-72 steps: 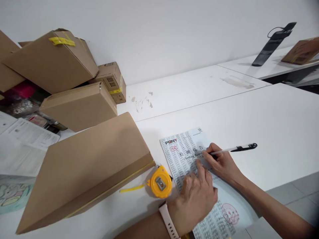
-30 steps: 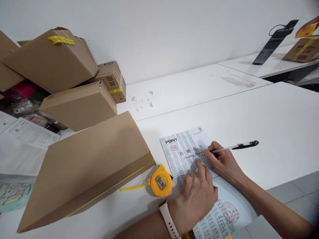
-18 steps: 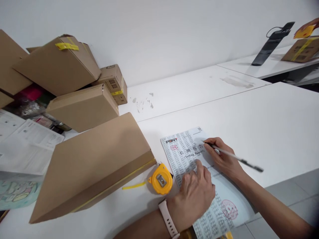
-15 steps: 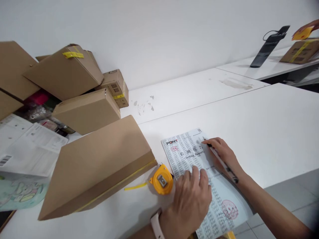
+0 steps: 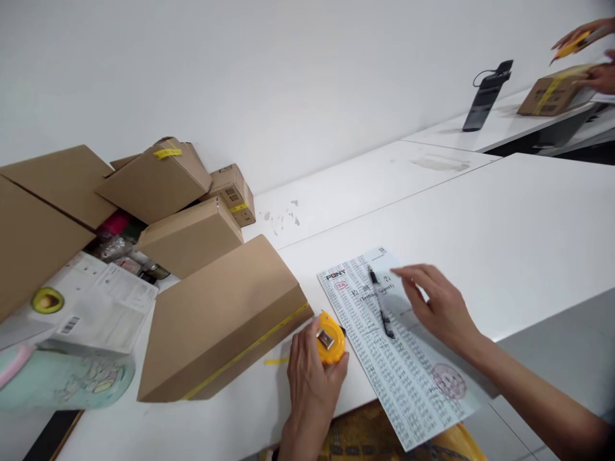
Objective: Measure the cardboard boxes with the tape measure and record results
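My left hand point(image 5: 312, 371) is curled round one yellow tape measure point(image 5: 335, 349), thumb on its right side, fingers bent along its left, pads on the casing. My right hand point(image 5: 439, 304) holds nothing: fingers extended close together, thumb apart, clear gap between. It's over the right side of the report point(image 5: 408, 365); can't tell if any part touches the paper.

One report, face up on the white table point(image 5: 533, 224), near end jutting past the edge. One pen point(image 5: 382, 306) lying on the cover across the printed title, touched by neither of my hands. Tape measure sits just left of the report, near the corner of one large flat carton point(image 5: 225, 320). One yellow strip point(image 5: 276, 362) left of my fingers.

Behind: piled cartons point(image 5: 192, 240), overlapping, can't count. One dark bottle point(image 5: 482, 102) farther right. Two co-worker's hands point(image 5: 600, 78) at one small taped box point(image 5: 552, 93), one with a yellow tool point(image 5: 573, 48), blurred.
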The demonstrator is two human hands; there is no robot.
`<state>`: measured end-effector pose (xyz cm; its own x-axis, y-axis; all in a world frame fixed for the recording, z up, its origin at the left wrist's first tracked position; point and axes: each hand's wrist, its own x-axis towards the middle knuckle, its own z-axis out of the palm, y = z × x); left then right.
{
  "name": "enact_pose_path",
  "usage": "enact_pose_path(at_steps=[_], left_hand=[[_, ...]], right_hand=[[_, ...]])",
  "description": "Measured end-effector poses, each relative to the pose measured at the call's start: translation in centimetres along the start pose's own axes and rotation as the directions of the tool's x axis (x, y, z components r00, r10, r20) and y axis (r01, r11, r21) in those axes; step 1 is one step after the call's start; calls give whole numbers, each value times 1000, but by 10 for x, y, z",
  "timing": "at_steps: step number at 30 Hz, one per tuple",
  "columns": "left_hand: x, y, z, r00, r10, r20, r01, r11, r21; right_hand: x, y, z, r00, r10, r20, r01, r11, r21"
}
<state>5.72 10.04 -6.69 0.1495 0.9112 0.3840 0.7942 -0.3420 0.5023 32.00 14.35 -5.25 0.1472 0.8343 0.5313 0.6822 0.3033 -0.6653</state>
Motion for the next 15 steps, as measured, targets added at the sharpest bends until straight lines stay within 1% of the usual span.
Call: enact_pose_path(at_steps=[1,2,3,4,5,6,7,9,11,13,15], left_hand=[[0,7,-7,999,-10,30,12,997,-83],[-1,14,-16,997,-16,73,28,986,-165],[-3,21,-27,992,-22,122,50,971,-232],[-5,27,-38,985,-40,171,87,956,-279],[-8,32,-49,974,-72,216,137,942,-306],[-11,34,-60,960,-112,255,194,927,-322],[-13,34,-70,945,-154,290,250,909,-333],[-16,27,-87,911,-197,363,337,863,-377],[-17,17,-100,888,-180,424,381,804,-457],[-17,7,-110,868,-169,467,427,736,-526],[-16,2,-118,837,-194,511,498,657,-566]], right_hand=[[-6,-16,-3,990,59,129,-76,988,133],[-11,-31,-5,949,118,294,-195,948,250],[-17,-46,-8,874,148,462,-323,888,327],[-21,-58,-10,801,142,581,-418,828,374],[-24,-67,-12,733,125,669,-494,774,396],[-26,-75,-14,685,106,721,-542,735,407],[-25,-80,-16,660,94,745,-569,710,414],[-21,-87,-18,638,93,764,-601,681,419],[-14,-93,-19,595,64,801,-635,648,420],[-9,-102,-16,529,-6,849,-674,605,424],[-6,-114,-11,479,-74,874,-704,563,434]])
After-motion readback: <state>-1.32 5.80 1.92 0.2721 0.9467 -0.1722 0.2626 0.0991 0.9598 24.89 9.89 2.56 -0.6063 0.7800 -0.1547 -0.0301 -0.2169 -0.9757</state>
